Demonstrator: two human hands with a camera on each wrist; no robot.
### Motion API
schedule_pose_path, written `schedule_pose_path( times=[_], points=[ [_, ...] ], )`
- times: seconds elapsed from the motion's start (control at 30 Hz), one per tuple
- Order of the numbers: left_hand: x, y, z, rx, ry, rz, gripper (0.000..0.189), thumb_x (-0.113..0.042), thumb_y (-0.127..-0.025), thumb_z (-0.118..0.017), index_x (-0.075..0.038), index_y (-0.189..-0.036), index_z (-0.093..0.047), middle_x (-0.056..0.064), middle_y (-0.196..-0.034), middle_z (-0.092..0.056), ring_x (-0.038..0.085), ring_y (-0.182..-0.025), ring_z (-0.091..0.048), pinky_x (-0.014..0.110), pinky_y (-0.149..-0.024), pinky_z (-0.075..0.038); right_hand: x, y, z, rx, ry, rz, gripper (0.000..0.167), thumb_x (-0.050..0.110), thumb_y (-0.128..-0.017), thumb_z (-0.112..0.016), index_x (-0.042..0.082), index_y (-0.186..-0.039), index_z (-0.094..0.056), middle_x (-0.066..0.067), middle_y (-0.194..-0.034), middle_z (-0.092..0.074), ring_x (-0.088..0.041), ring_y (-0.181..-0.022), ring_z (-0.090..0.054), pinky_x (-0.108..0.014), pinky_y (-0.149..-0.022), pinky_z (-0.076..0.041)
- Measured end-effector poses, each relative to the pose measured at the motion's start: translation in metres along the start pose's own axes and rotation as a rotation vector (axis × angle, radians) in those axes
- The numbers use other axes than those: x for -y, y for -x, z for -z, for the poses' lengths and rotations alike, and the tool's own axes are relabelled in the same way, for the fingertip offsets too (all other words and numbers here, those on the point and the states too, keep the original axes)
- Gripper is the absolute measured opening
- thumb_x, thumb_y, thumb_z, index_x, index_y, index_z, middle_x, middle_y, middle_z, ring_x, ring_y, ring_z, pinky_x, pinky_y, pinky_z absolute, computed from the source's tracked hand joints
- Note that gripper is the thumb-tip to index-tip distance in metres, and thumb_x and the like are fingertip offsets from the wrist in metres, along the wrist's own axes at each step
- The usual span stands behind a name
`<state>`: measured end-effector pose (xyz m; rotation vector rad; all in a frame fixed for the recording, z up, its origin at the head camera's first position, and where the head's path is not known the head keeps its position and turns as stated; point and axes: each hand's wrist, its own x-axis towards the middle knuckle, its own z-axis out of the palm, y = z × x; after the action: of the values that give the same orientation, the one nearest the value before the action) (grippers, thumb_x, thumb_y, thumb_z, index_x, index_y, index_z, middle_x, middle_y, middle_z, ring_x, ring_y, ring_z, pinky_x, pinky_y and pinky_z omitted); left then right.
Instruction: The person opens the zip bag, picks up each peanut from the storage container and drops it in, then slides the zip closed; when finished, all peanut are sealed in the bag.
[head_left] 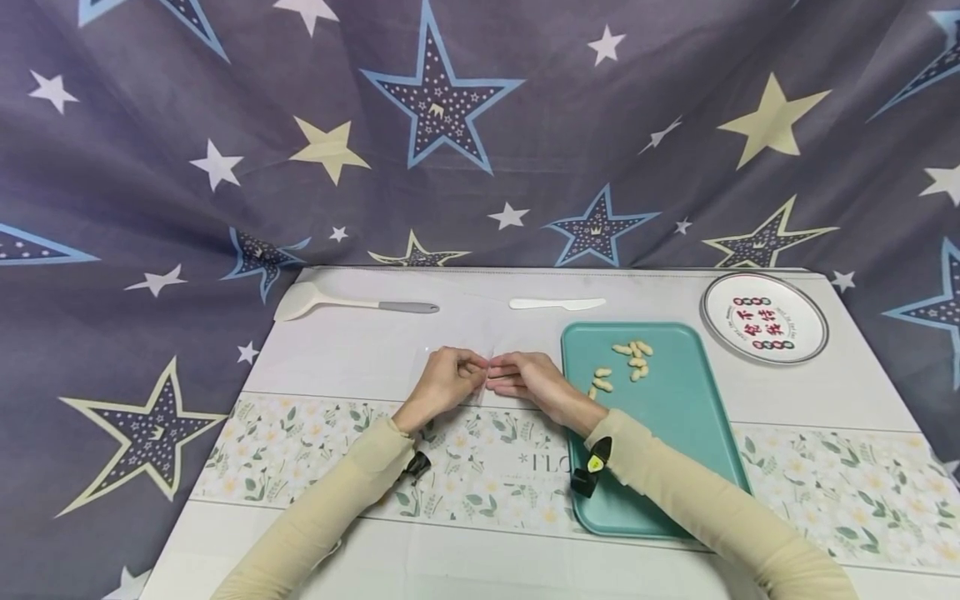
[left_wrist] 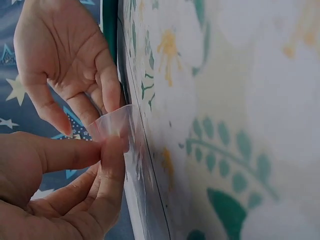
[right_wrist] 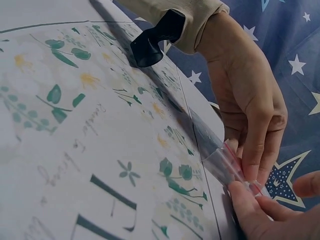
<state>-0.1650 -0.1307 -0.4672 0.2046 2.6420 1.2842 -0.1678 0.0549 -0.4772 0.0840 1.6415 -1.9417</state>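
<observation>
A clear plastic zip bag (left_wrist: 136,155) with a red strip along its mouth is between my two hands, above the table. My left hand (head_left: 444,385) pinches the bag's mouth between thumb and index finger, as the left wrist view shows. Facing it is my right hand (head_left: 538,382), its fingers fairly straight and touching the bag's edge. The right thumb stands apart from the bag in the right wrist view. Most of the bag is hard to make out in the head view. Several peanuts (head_left: 637,362) in their shells lie on a teal tray (head_left: 675,433), beneath and beside my right forearm.
At the back left lies a spoon (head_left: 303,300) with a grey handle end. A white knife (head_left: 557,304) lies at the back middle. The round white plate (head_left: 795,325) with red lettering is at the right. Behind the table hangs a star-patterned cloth (head_left: 495,208).
</observation>
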Motion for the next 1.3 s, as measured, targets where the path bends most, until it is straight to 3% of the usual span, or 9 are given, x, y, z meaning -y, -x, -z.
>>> schedule_pose_path(
  times=[0.17,0.53,0.83,1.1,1.3],
  points=[
    [0.0004,0.0013,-0.0002,-0.023,0.017,-0.004,0.017,-0.004,-0.094,-0.075,0.003,-0.109,-0.078,0.014,-0.089,-0.080,0.014,-0.069,-0.074,0.020,-0.059,-0.058,-0.0015,-0.0006,-0.0005,0.002,0.017,0.017,0.041,0.013,-0.110,-0.044,-0.010,-0.142,-0.055,-0.030,-0.137,-0.064,-0.030,-0.120,-0.072,-0.032,-0.104,-0.058],
    [-0.0002,0.0035,-0.0005,-0.026,0.097,-0.021,0.021,-0.010,-0.092,-0.079,0.002,-0.109,-0.079,0.013,-0.087,-0.080,0.017,-0.070,-0.076,0.022,-0.060,-0.060,-0.0003,-0.0030,0.0014,-0.059,0.009,0.010,0.035,0.009,-0.106,-0.056,-0.010,-0.135,-0.060,-0.021,-0.118,-0.074,-0.012,-0.089,-0.077,-0.024,-0.089,-0.063],
    [0.0020,0.0058,-0.0033,-0.014,0.142,-0.044,0.022,-0.008,-0.089,-0.082,0.001,-0.109,-0.079,0.013,-0.087,-0.081,0.021,-0.071,-0.078,0.024,-0.060,-0.061,-0.0012,-0.0018,0.0056,-0.083,0.032,0.015,0.031,0.004,-0.102,-0.061,-0.010,-0.129,-0.064,-0.024,-0.116,-0.075,-0.011,-0.082,-0.077,-0.023,-0.084,-0.063],
    [0.0020,0.0069,-0.0053,-0.005,0.145,-0.064,0.023,-0.007,-0.088,-0.083,0.002,-0.109,-0.079,0.015,-0.088,-0.080,0.018,-0.070,-0.078,0.023,-0.062,-0.062,-0.0011,-0.0022,0.0067,-0.096,0.056,-0.001,0.029,0.001,-0.100,-0.058,-0.012,-0.125,-0.065,-0.009,-0.093,-0.076,-0.010,-0.076,-0.076,-0.022,-0.079,-0.064],
    [0.0017,0.0090,-0.0065,-0.007,0.162,-0.072,0.023,-0.005,-0.087,-0.083,0.002,-0.108,-0.079,0.015,-0.086,-0.080,0.017,-0.068,-0.076,0.023,-0.060,-0.061,-0.0001,-0.0032,0.0066,-0.108,0.069,-0.018,0.026,0.002,-0.100,-0.058,-0.011,-0.122,-0.065,-0.008,-0.090,-0.075,-0.009,-0.071,-0.075,-0.021,-0.076,-0.064]
  ],
)
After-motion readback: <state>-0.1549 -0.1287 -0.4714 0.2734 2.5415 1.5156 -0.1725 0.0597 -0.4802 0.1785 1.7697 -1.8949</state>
